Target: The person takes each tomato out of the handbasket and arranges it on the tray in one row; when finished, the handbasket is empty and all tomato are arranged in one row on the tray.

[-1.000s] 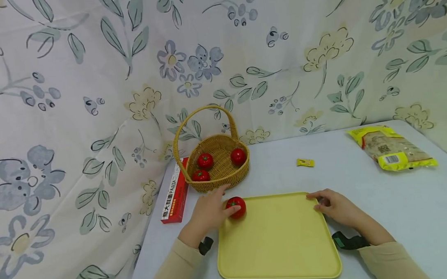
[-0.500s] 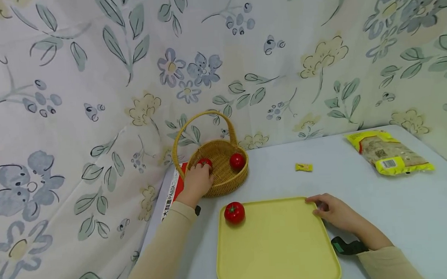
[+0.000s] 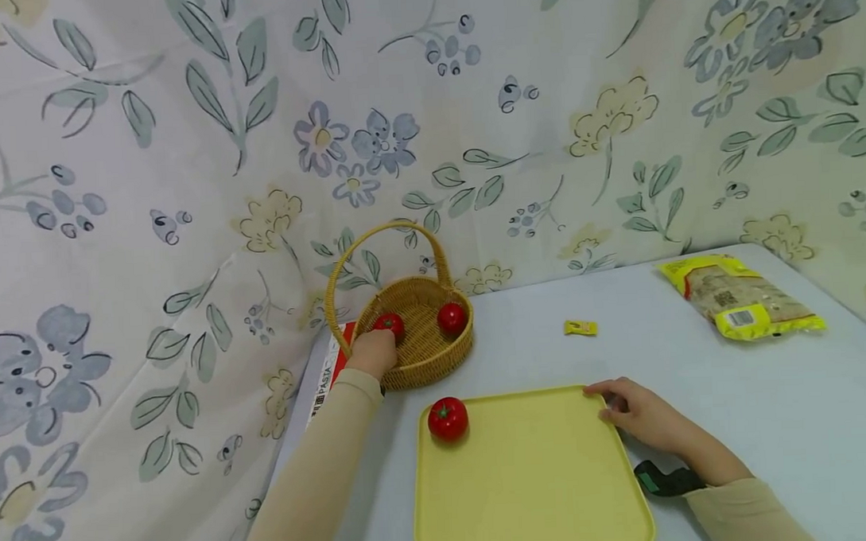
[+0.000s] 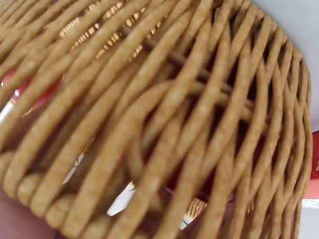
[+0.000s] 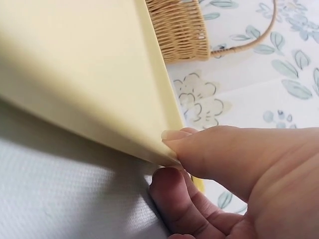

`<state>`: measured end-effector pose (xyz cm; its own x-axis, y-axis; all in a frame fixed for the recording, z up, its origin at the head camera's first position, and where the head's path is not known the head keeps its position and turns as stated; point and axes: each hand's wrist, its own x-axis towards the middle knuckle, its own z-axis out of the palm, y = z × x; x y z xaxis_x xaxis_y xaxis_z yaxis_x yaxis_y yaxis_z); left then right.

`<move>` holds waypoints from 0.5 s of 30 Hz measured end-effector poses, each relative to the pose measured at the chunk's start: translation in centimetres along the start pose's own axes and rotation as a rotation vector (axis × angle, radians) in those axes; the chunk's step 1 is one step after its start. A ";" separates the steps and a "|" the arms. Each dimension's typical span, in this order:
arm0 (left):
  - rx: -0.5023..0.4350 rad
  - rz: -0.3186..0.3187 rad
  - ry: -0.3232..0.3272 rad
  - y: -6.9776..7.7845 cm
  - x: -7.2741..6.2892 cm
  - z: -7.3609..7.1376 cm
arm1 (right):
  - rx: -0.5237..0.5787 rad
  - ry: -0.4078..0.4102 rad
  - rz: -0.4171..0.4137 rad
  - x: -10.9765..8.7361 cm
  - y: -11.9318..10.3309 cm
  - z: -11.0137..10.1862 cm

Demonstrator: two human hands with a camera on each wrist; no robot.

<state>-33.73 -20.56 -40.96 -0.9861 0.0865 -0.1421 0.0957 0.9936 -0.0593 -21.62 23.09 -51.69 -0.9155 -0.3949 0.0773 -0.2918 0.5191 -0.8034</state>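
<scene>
My left hand reaches over the left rim of the wicker basket, where its fingers are hidden. One red tomato shows just beyond that hand, and another tomato lies at the basket's right side. The left wrist view is filled by the basket's woven wall, with red showing through the gaps. On the yellow tray, a tomato sits at the far left corner. My right hand pinches the tray's far right corner; the right wrist view shows the thumb at its edge.
A red and white pasta box lies left of the basket, partly covered by the left arm. Behind the tray is a small yellow packet. A yellow-edged bag lies at the far right. Floral cloth hangs behind the table.
My left hand has left the tomato on the tray and moved up and left into the basket, covering the front left tomato there. My right hand stays at the tray corner.
</scene>
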 end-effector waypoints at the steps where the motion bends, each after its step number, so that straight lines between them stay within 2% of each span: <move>1: 0.001 0.003 0.002 0.0 0.0 -0.1 | -0.002 0.003 -0.004 0.0 0.0 0.0; 6: -0.072 -0.009 0.039 0.6 -0.7 -0.6 | -0.023 0.003 -0.017 0.0 -0.1 0.0; 10: -0.182 -0.012 0.120 1.5 -2.6 -1.4 | -0.038 -0.008 -0.004 0.2 -0.1 0.1; 13: -0.262 0.037 0.208 2.8 -4.3 -2.4 | -0.049 -0.004 0.005 0.3 -0.1 0.0; 15: -0.301 0.100 0.260 3.9 -5.4 -3.0 | -0.051 0.001 0.000 0.3 0.0 0.0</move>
<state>-28.42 -16.91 -37.42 -0.9792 0.1604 0.1246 0.1866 0.9527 0.2398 -21.87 22.93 -51.65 -0.9158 -0.3941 0.0782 -0.3056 0.5569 -0.7723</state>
